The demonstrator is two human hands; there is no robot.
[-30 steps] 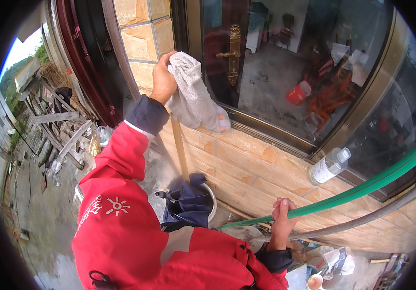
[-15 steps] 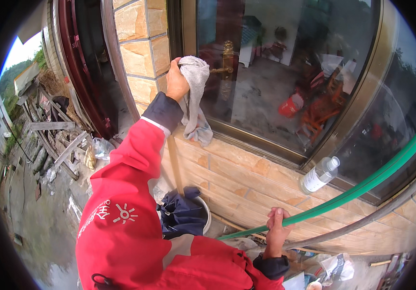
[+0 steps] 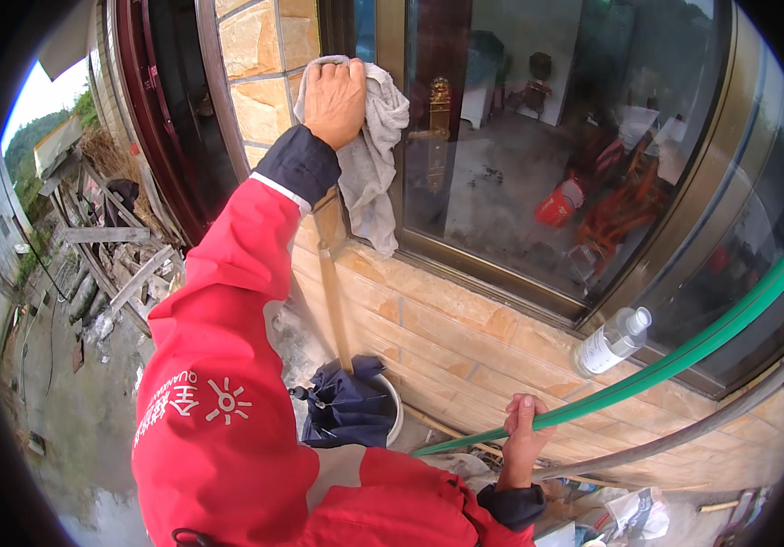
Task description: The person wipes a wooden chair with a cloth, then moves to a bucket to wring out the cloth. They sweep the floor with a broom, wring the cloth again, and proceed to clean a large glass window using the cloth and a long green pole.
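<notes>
Grey cloth [image 3: 369,155] was pressed by left hand [image 3: 335,98] vs window frame [image 3: 501,278], far left, fingers clamped on it. Right hand [image 3: 521,442] gripped green hose [image 3: 683,357], near right.

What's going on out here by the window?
A person in a red jacket is pressing a grey cloth against the window frame with the left hand, arm stretched up. The right hand grips a green hose that runs along below the sill. A clear plastic bottle stands on the tiled ledge. Down by the wall, a folded dark umbrella lies over a white bucket, with a wooden stick leaning nearby.
</notes>
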